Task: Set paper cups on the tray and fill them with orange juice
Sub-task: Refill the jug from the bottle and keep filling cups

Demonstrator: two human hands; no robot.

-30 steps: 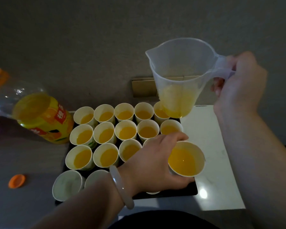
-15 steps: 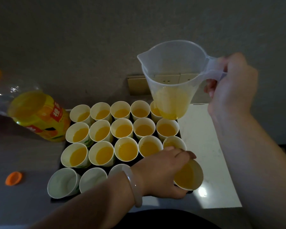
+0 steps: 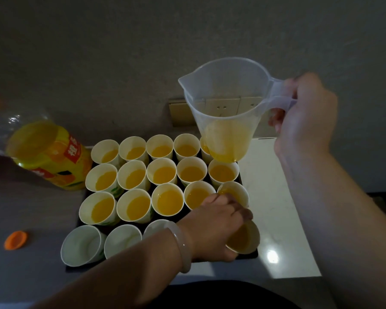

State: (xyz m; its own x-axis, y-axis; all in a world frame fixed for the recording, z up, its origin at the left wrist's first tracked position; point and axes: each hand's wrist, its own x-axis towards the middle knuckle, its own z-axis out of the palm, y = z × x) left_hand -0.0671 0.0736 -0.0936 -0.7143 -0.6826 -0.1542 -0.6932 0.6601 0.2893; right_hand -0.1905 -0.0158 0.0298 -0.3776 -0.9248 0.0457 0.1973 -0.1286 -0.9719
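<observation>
Grey wall forms the backdrop, with a beige socket panel [image 3: 223,108] on it beyond the far edge of the tray. A black tray [image 3: 251,256] lies on the grey table [image 3: 31,275], its right side over a white slab [image 3: 276,197]. Paper cups [image 3: 164,172] stand on the tray in rows of five; the three rows farthest from the person all hold orange juice. In the near row, two empty cups [image 3: 83,244] stand at the tray's left end, and a third is mostly hidden behind the left wrist. The left hand [image 3: 212,230], with a pale bracelet [image 3: 183,248] on its wrist, has its fingers curled round a juice-filled cup [image 3: 245,241] at the near right corner of the tray. That cup is tilted; whether its base rests on the tray cannot be told. The right hand [image 3: 305,117] grasps the handle of a clear plastic pitcher [image 3: 227,97], held roughly upright above the tray's far right corner, with juice in its lower part and its base covering part of the corner cup. A juice bottle [image 3: 47,152] with a yellow label stands just left of the tray's far left corner. An orange cap [image 3: 15,240] lies on the table, left of the tray's near edge and apart from it.
</observation>
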